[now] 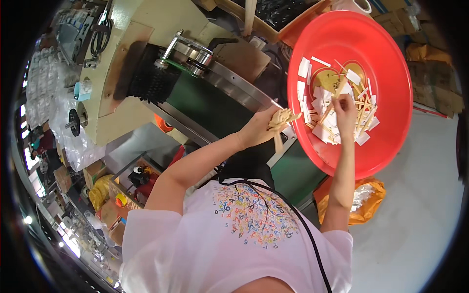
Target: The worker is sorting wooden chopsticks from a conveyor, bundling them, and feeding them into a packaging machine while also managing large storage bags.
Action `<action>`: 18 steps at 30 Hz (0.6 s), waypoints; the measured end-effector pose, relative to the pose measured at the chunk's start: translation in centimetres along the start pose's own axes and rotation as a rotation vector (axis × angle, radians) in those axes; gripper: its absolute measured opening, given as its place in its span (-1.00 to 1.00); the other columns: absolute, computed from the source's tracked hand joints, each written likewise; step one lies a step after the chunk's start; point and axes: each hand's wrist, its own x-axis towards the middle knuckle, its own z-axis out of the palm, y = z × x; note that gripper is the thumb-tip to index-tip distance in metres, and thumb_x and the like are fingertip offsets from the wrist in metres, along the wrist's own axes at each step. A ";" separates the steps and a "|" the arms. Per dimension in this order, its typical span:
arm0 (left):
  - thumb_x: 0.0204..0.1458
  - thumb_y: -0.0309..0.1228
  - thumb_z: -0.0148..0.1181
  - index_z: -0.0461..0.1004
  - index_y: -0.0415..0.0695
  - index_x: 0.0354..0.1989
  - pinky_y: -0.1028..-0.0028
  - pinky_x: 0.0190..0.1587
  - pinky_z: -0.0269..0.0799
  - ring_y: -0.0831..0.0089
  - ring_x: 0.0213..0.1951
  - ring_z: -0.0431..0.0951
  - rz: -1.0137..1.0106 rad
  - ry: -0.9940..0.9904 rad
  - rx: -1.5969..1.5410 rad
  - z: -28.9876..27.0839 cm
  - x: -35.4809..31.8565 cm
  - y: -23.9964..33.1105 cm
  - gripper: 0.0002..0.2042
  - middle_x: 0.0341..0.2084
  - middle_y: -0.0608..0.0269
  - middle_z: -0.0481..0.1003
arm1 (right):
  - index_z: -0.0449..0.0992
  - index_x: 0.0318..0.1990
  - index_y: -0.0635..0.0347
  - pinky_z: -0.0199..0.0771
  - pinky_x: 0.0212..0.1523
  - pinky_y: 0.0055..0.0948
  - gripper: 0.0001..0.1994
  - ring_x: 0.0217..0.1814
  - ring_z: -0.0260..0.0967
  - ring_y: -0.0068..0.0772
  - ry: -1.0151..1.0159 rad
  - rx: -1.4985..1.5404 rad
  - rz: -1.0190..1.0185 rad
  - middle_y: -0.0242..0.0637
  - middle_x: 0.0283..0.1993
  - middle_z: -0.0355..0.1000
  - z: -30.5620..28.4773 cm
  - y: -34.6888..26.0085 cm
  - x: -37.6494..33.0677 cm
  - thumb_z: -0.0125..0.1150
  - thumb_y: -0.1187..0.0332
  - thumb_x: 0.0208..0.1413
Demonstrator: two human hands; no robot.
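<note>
My left hand [260, 128] is closed round a bundle of thin tan wooden sticks [282, 120], just beside the rim of a large red plastic basin [393, 132]. Inside the basin, my right hand [346, 111] pinches a flat tan stick [340, 88] with its fingertips. Below that hand lie loose wooden sticks [364, 105] mixed with white paper slips [320, 133]. The basin's floor shows a gold pattern [324, 78] in places. My right palm hides part of the pile.
A machine with a green conveyor belt [195, 110], a metal roller [191, 52] and a black bristled part [154, 73] stands at the left. An orange bag [372, 207] sits below the basin. Cardboard boxes [435, 83] stand at the far right.
</note>
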 end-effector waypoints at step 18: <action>-0.10 -0.36 0.24 0.36 -0.19 -0.24 0.37 -0.32 0.53 0.37 -0.44 0.53 -0.687 -0.589 -0.904 0.3 0.0 6.8 -0.72 -0.46 0.21 0.42 | 0.49 -0.15 0.29 0.30 -0.03 -0.47 -0.59 -0.06 0.36 -0.42 -0.630 0.577 -0.058 -0.20 -0.14 0.44 2.7 -11.9 -1.9 -0.14 0.11 0.21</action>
